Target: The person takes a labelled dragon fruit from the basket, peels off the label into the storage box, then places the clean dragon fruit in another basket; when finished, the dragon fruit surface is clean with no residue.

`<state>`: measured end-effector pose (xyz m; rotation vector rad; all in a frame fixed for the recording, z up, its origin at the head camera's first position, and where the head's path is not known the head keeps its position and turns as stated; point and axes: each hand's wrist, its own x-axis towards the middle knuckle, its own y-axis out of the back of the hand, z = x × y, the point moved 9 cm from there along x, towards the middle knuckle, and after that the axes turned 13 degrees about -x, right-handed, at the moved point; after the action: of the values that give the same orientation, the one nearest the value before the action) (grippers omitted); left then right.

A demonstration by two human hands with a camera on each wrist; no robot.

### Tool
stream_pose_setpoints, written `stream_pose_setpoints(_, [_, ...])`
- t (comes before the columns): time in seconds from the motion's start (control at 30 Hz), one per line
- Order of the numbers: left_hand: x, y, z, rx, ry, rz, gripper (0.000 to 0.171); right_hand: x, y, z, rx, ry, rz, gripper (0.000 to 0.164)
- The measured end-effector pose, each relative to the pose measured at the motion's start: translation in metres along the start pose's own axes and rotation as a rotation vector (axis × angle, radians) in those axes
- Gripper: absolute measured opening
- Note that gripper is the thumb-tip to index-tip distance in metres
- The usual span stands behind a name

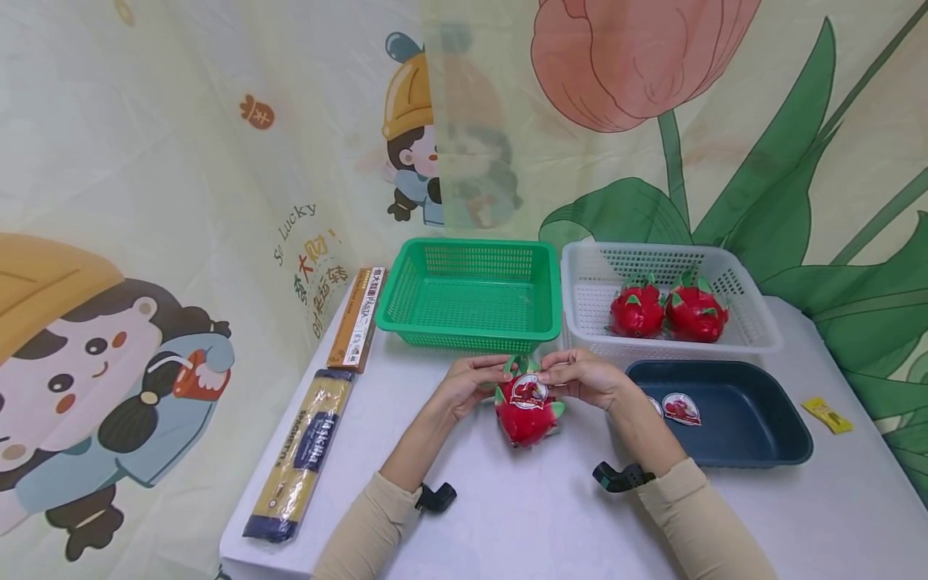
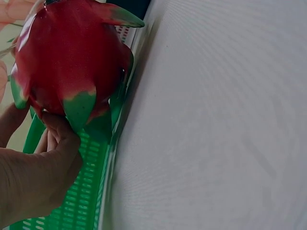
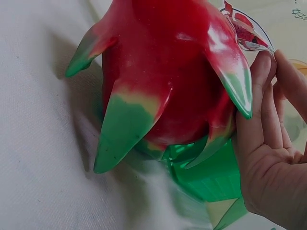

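Observation:
A red dragon fruit (image 1: 524, 425) with green-tipped scales sits on the table in front of the person. My left hand (image 1: 467, 383) grips its leafy far end from the left; in the left wrist view the fingers (image 2: 60, 132) curl against the fruit's green scales. At the fruit's upper right, my right hand (image 1: 586, 379) pinches the edge of a round dragon fruit sticker (image 1: 530, 391) between thumb and finger. That sticker (image 3: 249, 31) lies partly against the red skin in the right wrist view, its held edge raised.
Behind the hands stand a green basket (image 1: 470, 334) and a white basket (image 1: 667, 348) with two dragon fruits (image 1: 636, 312). At right, a dark blue tray (image 1: 754, 415) holds stickers (image 1: 681, 408); beside it lies a yellow packet (image 1: 827, 415). Spaghetti (image 1: 300, 455) and a pasta box (image 1: 357, 318) lie left.

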<state>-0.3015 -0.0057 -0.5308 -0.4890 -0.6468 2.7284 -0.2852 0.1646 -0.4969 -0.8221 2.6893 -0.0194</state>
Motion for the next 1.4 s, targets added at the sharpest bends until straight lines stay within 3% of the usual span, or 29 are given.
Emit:
stream_pose_setpoints(0.47, [0.0,-0.001,-0.002,-0.037,0.014,0.01,0.047,-0.007,0.006,-0.007,0.06,0.047,0.012,0.033])
stream_pose_setpoints(0.67, [0.001,-0.001,-0.004,-0.052,0.026,0.011,0.048,-0.012,0.009,-0.02,0.004,0.063,0.016,0.027])
stream_pose_setpoints(0.8, [0.0,-0.001,-0.003,-0.032,0.026,0.007,0.047,-0.018,0.018,-0.022,-0.041,0.036,0.068,0.023])
stream_pose_setpoints(0.93, [-0.002,0.0,-0.003,-0.017,0.028,0.006,0.046,-0.031,0.029,-0.03,-0.113,0.018,0.132,0.013])
stream_pose_setpoints(1.17, [-0.004,0.004,0.001,0.021,0.04,0.0,0.048,-0.065,0.058,-0.05,-0.206,0.021,0.189,0.013])
stream_pose_setpoints(1.4, [-0.005,0.003,0.002,0.038,0.042,0.004,0.048,-0.096,0.092,-0.053,-0.199,0.0,0.21,0.019])
